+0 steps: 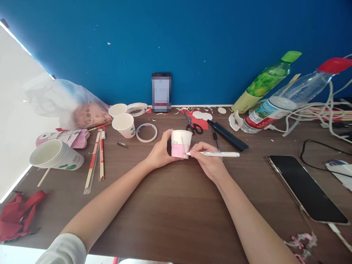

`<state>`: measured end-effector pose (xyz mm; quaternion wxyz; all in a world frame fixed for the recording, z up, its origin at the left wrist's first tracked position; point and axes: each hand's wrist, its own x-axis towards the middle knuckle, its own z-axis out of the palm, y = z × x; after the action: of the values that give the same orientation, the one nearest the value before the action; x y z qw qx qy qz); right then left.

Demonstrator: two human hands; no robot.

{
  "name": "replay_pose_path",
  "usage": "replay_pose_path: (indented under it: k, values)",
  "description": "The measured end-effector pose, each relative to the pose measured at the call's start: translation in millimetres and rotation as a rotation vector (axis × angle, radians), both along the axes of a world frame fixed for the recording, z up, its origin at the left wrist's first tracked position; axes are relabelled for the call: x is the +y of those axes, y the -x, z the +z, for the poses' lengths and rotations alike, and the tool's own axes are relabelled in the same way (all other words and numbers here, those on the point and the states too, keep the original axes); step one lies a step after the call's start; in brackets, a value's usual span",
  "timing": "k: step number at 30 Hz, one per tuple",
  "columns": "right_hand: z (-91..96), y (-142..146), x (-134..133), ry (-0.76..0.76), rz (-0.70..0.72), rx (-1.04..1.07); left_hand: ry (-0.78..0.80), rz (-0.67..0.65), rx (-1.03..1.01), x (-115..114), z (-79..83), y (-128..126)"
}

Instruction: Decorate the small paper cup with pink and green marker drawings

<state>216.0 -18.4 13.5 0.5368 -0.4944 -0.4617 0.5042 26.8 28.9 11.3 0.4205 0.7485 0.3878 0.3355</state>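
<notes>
Two bare forearms reach over a dark brown wooden table [170, 205]. At mid-table the left hand [159, 152] curls around an upright small white paper cup with a pink band [180, 143]. The right hand [209, 163] pinches a white marker pen [217, 154], its tip touching the pink band. Beyond lie black-handled scissors [194, 126] and a clear tape roll [146, 132].

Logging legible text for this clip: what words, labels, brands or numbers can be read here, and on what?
Nothing reads clearly.
Green print on the paper cup in the left hand: too small.
Tiny print on the marker in the right hand: blurred.
Label on the clear bottle: too small.
Screen of the standing phone: blurred out.
</notes>
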Motion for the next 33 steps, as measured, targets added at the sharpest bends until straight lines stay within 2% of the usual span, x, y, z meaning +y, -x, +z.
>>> replay_pose_path:
  k: [8, 11, 13, 15, 22, 33]
  values:
    - [-1.6, -2.2, -1.0, 0.024, 0.085, -0.088, -0.003, -0.017, 0.011, -1.4, 2.6, 0.3]
    - [5.1, -1.1, -1.7, 0.028, 0.119, -0.010, -0.024, -0.005, 0.039, -1.9, 3.8, -0.1]
    - [10.1, 0.5, -1.6, 0.012, 0.073, 0.142, -0.061, 0.010, 0.037, -1.7, 3.2, -0.5]
    - [13.1, 2.5, -1.3, -0.002, 0.003, 0.195, -0.087, 0.021, 0.028, -1.0, 1.8, -0.6]
    - [9.6, 7.3, -0.3, 0.020, -0.118, 0.184, -0.098, -0.033, -0.006, -0.5, -1.1, 0.9]
    - [6.4, 7.2, 0.4, 0.031, -0.134, 0.159, -0.107, -0.033, -0.018, 0.0, -2.7, 1.5]
